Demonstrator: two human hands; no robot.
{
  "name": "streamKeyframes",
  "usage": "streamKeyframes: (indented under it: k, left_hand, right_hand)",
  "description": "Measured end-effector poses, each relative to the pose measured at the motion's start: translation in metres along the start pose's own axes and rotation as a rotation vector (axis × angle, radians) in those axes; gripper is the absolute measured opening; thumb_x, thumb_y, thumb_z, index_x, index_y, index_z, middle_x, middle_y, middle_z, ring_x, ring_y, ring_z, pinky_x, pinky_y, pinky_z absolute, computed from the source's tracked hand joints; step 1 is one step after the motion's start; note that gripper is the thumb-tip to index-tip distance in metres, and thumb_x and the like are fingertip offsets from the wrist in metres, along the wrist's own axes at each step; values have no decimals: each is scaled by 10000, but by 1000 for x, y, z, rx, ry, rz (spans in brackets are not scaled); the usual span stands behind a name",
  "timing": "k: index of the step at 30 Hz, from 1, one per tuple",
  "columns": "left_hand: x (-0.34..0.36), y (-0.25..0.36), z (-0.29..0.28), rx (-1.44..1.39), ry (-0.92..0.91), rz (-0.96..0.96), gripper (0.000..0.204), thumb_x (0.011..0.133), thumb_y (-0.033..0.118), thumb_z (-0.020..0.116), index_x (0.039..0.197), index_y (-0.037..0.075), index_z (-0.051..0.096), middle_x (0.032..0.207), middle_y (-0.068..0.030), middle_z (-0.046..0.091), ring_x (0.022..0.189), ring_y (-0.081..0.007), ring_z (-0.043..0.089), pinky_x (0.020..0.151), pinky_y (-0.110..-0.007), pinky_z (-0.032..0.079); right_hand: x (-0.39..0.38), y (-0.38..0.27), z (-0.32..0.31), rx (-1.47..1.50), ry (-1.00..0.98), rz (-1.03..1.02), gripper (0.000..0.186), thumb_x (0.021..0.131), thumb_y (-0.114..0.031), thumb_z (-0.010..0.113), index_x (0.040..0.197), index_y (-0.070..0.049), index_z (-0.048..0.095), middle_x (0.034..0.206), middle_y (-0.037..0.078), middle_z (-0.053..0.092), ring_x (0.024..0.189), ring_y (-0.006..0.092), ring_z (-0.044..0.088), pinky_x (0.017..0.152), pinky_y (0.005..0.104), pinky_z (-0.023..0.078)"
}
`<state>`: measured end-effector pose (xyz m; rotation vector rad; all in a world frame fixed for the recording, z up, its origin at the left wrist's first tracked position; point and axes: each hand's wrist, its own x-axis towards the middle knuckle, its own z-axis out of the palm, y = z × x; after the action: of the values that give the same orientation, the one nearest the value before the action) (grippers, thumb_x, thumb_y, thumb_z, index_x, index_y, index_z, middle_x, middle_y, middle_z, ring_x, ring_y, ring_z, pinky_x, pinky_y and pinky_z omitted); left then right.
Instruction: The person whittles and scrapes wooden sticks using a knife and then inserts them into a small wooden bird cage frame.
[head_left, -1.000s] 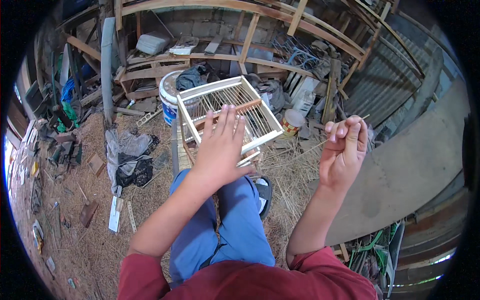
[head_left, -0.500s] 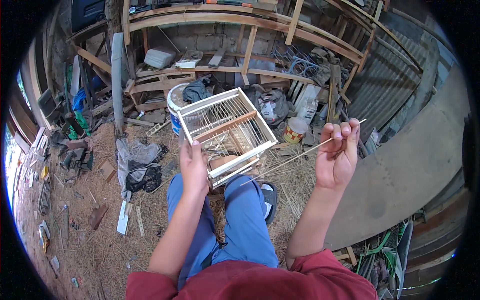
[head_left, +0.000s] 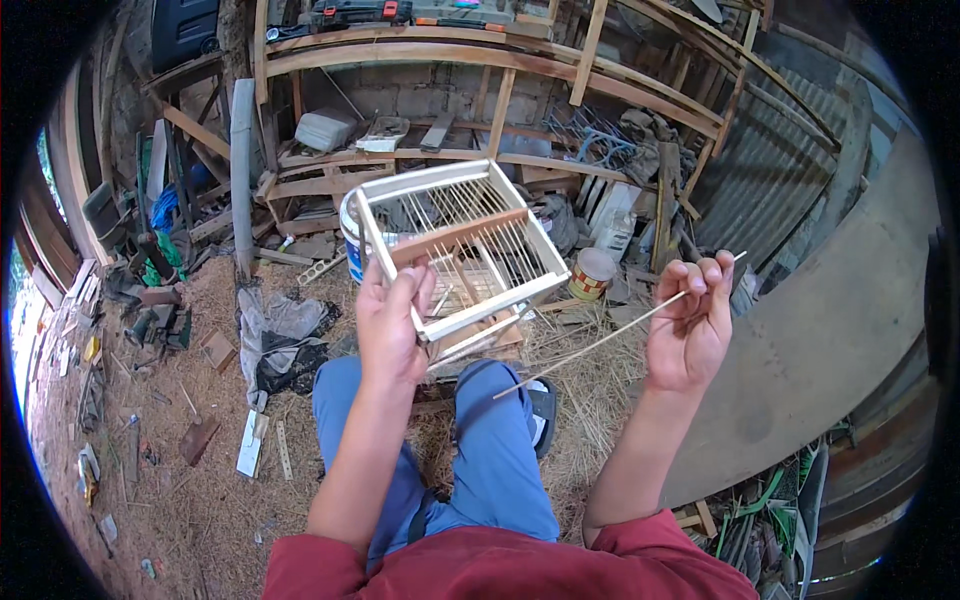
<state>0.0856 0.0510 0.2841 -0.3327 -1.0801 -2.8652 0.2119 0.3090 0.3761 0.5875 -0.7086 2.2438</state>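
My left hand grips the near left edge of a small wooden cage frame with thin stick bars and lifts it in front of me, tilted. My right hand is raised to the right and pinches a long thin bamboo stick near its upper end; the stick slants down to the left, its lower tip below the cage and apart from it. My legs in blue trousers are underneath.
A white and blue bucket stands behind the cage. A small round tin sits to its right. Wooden shelves with clutter run along the back. Straw covers the ground. A curved grey slab lies at right.
My left hand has lifted the cage up off the ground and nearer to me. My right hand stays raised with the stick, slightly lower.
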Motion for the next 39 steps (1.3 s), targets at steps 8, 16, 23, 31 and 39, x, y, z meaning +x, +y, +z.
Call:
streamKeyframes:
  k: [8,16,23,31,39]
  left_hand:
    - [-1,99,-10,-70,20,192,422,1063,23,499,1479,-21,450,1420,-164,595,1310,-271,614,1126,-409,516]
    - [0,141,-90,23,152,358,408,1053,22,502,1455,-42,473,1386,-215,604,1296,-325,620,1116,-434,530]
    - [3,157,-191,44,328,367,362,1041,4,526,1399,-49,525,1352,-205,628,1264,-320,641,1098,-426,545]
    - [9,120,-328,17,346,324,442,1072,74,533,1501,23,444,1474,-188,562,1304,-293,611,1107,-409,517]
    - [22,62,-390,-77,474,250,351,1039,73,590,1370,0,500,1250,-182,636,1184,-303,673,1059,-417,564]
  right_hand:
    - [-1,27,4,-52,-4,28,190,1115,-211,519,1188,-56,601,930,20,606,841,150,606,989,381,569]
    - [-11,105,16,-22,2,208,187,1116,-207,520,1178,-58,615,924,28,629,855,149,629,976,377,577]
    - [-20,150,24,-55,-75,287,187,1121,-195,501,1174,-57,616,934,36,642,853,159,638,976,384,572]
    - [-47,175,13,-160,-17,357,190,1127,-202,488,1175,-61,606,917,38,638,829,163,632,943,392,539]
    - [-72,196,0,-389,68,389,179,1107,-199,537,1164,-50,619,906,55,661,841,189,642,865,388,543]
